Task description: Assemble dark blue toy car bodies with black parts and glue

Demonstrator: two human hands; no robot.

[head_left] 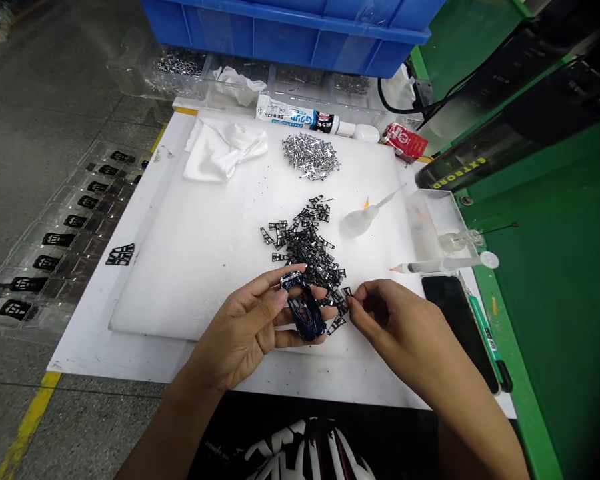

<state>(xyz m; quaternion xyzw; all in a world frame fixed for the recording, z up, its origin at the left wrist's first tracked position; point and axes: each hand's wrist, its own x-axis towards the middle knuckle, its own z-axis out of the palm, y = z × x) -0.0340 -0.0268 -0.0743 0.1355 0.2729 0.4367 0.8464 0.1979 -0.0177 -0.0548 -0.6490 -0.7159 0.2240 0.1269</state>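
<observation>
My left hand (253, 327) is closed round a dark blue glossy toy-car shell (304, 308), held above the near edge of the white foam pad (195, 253). My right hand (390, 320) pinches a small black plastic part (347, 292) between thumb and forefinger, just right of the shell. A heap of the same black parts (307, 243) lies on the pad directly beyond both hands. Farther back sits a pile of small silver metal parts (311, 157).
A white cloth (223, 150), a glue tube (300, 119) and a red packet (405, 141) lie at the back. A squeeze bottle (363, 219), clear box (433, 223), syringe (440, 265), black phone (457, 327) and green pen (487, 337) lie right. Blue crate (290, 30) behind; tray of black parts (60, 240) left.
</observation>
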